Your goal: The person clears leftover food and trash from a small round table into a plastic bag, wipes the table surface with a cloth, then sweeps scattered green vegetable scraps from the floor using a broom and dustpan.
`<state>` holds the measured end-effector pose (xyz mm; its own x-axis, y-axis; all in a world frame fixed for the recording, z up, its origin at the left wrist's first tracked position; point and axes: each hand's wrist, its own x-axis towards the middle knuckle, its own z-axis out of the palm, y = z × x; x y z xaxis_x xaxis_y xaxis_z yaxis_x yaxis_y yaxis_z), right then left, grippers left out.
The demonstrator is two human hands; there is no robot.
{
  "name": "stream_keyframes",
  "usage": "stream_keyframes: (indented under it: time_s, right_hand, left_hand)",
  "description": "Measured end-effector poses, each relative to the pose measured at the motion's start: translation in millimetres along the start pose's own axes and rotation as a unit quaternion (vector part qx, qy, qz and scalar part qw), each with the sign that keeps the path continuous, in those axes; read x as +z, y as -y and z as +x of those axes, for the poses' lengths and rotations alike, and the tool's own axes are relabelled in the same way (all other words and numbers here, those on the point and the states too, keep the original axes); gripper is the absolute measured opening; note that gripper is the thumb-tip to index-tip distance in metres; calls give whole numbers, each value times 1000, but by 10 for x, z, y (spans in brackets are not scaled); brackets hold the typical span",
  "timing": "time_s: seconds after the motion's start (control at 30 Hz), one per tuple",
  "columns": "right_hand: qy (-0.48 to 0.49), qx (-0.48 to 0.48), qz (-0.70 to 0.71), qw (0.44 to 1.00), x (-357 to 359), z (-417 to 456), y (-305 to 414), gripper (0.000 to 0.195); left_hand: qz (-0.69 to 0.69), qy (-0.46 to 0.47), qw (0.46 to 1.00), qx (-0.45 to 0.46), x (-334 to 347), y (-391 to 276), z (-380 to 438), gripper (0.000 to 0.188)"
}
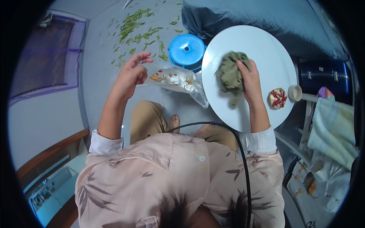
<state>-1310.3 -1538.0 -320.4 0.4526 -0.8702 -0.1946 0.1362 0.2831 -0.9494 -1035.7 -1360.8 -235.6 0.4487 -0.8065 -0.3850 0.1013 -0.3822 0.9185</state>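
Observation:
My right hand (250,78) grips a crumpled olive-green cloth (232,72) over a round white table (268,51). To the left, my left hand (133,69) holds the edge of a clear plastic bag (196,91), its thumb bent in and some fingers stretched out. White crumpled scraps and brownish bits show through the bag, which stretches from that hand to the table's left rim. On the table's right side lies an opened pomegranate piece (278,98) with red seeds. A small pale cup (294,93) stands beside it at the rim.
A blue plastic stool (187,50) stands against the table's left side. Green pods (134,24) are scattered over the tiled floor. A grey-blue cover (256,12) hangs behind the table. A black cable (242,151) crosses my front. A chair with a pale towel (330,128) is at right.

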Motion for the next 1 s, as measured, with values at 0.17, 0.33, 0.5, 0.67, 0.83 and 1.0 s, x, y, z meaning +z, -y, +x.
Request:
stream_keyframes:
  time_s: [0.17,0.33,0.5,0.67,0.83,1.0]
  right_hand:
    - [-115,111,-108,981,-695,167,-97,51]
    - [-129,-63,-599,788,-705,-156,131,65]
    - [133,-42,-477,868,-237,-843,399,46]
    - [312,68,-490,811,175,-1348,869,37]
    - [464,35,-554,691,320,-1514,1218,36]
    - [529,-12,-632,566,485,-1578,1314,33]
  left_hand:
    - [-75,-49,993,-81,-312,14,-163,41]
    - [-76,-151,978,-124,-465,-7,-519,29]
    - [-109,-278,934,-194,-911,225,-1188,24]
    - [-183,-412,859,-241,-1121,290,-2128,21]
    - [-261,-503,794,-218,-1190,460,-3129,16]
    - [-342,-580,722,-160,-1233,563,-4115,15]
